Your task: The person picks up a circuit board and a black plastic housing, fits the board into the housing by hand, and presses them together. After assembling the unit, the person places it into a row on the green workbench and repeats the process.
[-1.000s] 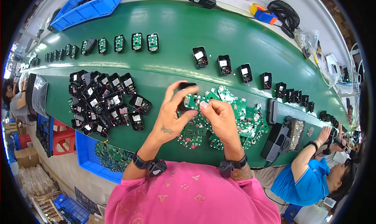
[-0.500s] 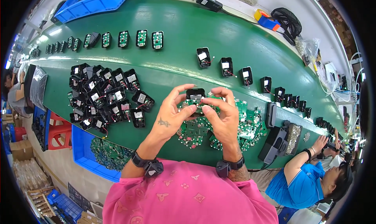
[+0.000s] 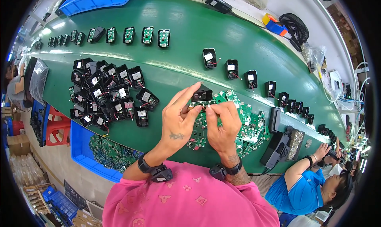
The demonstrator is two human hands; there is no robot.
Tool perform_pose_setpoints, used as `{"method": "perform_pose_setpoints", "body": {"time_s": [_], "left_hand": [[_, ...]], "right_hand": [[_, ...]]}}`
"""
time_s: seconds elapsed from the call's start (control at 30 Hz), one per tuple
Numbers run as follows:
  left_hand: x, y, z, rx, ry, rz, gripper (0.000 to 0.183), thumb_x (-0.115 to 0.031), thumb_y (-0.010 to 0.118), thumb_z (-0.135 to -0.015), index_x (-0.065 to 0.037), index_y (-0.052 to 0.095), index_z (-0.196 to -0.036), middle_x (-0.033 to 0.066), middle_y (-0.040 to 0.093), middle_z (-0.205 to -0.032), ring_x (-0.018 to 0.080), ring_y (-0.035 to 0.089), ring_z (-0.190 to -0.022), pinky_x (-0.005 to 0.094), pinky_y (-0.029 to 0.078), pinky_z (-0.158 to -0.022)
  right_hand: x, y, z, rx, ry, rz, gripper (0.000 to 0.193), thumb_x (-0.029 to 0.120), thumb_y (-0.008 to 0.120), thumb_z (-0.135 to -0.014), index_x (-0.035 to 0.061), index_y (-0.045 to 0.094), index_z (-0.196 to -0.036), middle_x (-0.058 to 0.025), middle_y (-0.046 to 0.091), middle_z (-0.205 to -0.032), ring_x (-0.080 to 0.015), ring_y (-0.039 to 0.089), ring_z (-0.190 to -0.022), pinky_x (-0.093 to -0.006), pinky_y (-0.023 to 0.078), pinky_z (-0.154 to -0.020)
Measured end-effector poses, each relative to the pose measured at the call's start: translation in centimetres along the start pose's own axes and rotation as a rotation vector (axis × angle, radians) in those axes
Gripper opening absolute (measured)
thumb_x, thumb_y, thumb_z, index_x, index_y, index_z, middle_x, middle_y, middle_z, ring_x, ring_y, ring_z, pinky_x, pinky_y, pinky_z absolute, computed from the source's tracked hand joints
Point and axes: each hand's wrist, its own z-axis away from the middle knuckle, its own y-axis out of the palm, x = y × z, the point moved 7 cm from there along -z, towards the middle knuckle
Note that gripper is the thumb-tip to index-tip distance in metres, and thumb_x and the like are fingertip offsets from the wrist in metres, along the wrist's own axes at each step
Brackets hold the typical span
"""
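Note:
My left hand (image 3: 177, 122) is closed round a small black plastic case (image 3: 203, 93), tilted up over the bench. A green circuit board (image 3: 203, 102) stands on edge at the case's near side, between my hands. Thumb and fingers of my right hand (image 3: 223, 126) pinch together at the board's edge, on what looks like a small pale wire plug; the fingertips partly hide it. Beneath and beside my right hand lies a heap of green circuit boards (image 3: 252, 128).
Left of my hands are piled black cases (image 3: 119, 93) with wires. Board-fitted cases (image 3: 128, 35) line the far left; wired cases (image 3: 232, 69) curve off right. A black device (image 3: 274, 149) stands near right. Below the left edge is a blue bin (image 3: 81, 149). A co-worker (image 3: 295, 187) sits at right.
The case has tipped up, and the board now shows edge-on. My right hand has drawn in lower, its fingers closing to a pinch at the board's edge.

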Motion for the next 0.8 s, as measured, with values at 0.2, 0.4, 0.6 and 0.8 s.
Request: {"method": "perform_pose_setpoints", "body": {"time_s": [0.2, 0.4, 0.6, 0.8], "left_hand": [[-1.1, -0.6, 0.2, -0.027, 0.081, -0.12, 0.052, 0.009, 0.063, -0.089, -0.005, 0.058, -0.138, 0.0126, 0.059, -0.126, 0.0059, 0.055, -0.083, 0.0205, 0.05, -0.07], [-1.5, -0.5, 0.5, 0.018, 0.096, -0.178, 0.052, 0.009, 0.063, -0.089, -0.003, 0.057, -0.139, 0.0156, 0.057, -0.133, 0.0096, 0.06, -0.094, 0.0226, 0.053, -0.077], [-2.7, -0.4, 0.5, 0.056, 0.168, -0.338, 0.048, 0.008, 0.063, -0.088, -0.003, 0.06, -0.135, 0.0173, 0.057, -0.134, 0.015, 0.064, -0.102, 0.0252, 0.055, -0.08], [-4.0, 1.0, 0.4, 0.1, 0.368, -0.63, 0.05, 0.007, 0.063, -0.085, -0.01, 0.062, -0.131, 0.0247, 0.061, -0.124, 0.0385, 0.07, -0.09, 0.0382, 0.057, -0.076]], "right_hand": [[0.9, 0.0, -1.5, 0.147, -0.056, -0.111, 0.005, -0.001, 0.07, -0.083, 0.0001, 0.065, -0.084, -0.0061, 0.056, -0.07, -0.0159, 0.054, -0.057, -0.0294, 0.04, -0.05], [0.5, 0.2, -2.0, 0.317, 0.024, -0.181, 0.005, -0.002, 0.069, -0.081, 0.0003, 0.065, -0.082, -0.0065, 0.057, -0.072, -0.0152, 0.054, -0.055, -0.029, 0.04, -0.05], [0.1, 0.4, -1.9, 0.346, 0.097, -0.18, 0.006, 0.0, 0.069, -0.08, 0.0002, 0.063, -0.08, -0.0102, 0.056, -0.072, -0.0242, 0.057, -0.06, -0.035, 0.044, -0.053], [0.2, 0.4, -1.7, 0.294, 0.007, -0.097, 0.005, -0.003, 0.068, -0.08, -0.0003, 0.064, -0.081, -0.0085, 0.056, -0.072, -0.0201, 0.057, -0.056, -0.0329, 0.043, -0.05]]}}
